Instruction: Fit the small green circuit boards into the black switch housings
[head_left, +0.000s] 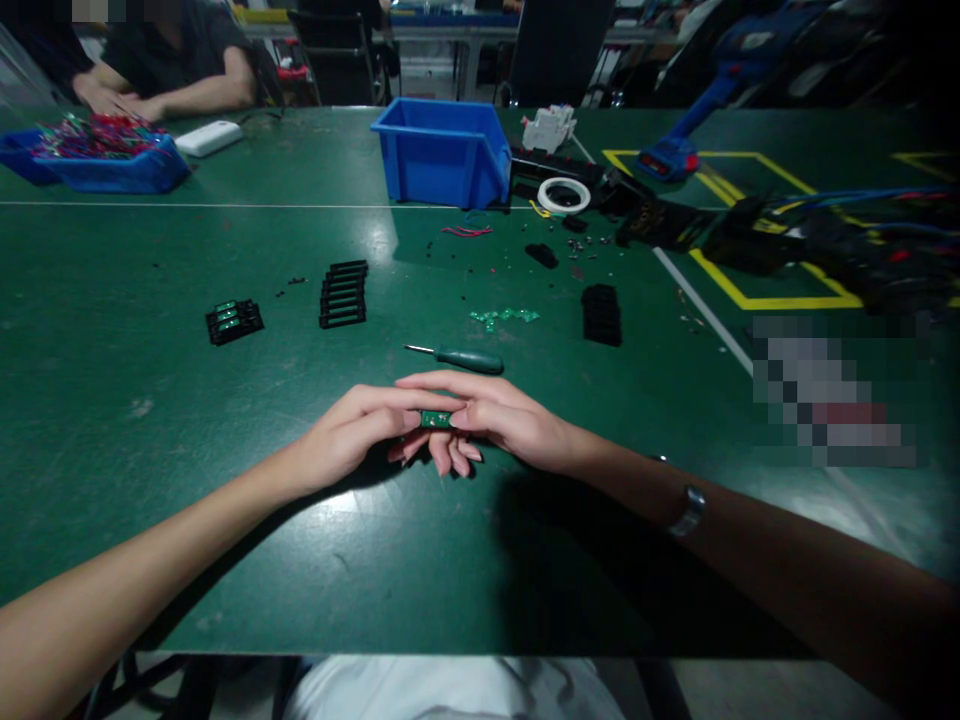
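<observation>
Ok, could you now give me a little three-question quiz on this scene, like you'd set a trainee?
1. True or false: the left hand and the right hand both hold the small green board.
2. Which lies closest to the hands?
A) white ring
B) screwdriver
C) pink wires
3. Fill in: the large bin straight ahead is coloured ____.

Key: 1. True. 2. B. 3. Blue.

Green board [435, 419] held by both ends

Narrow and oblong, with pale spots on its face, it sits just below and left of the frame's centre — long side running left to right, ends covered, finer markings too small to tell.
</observation>
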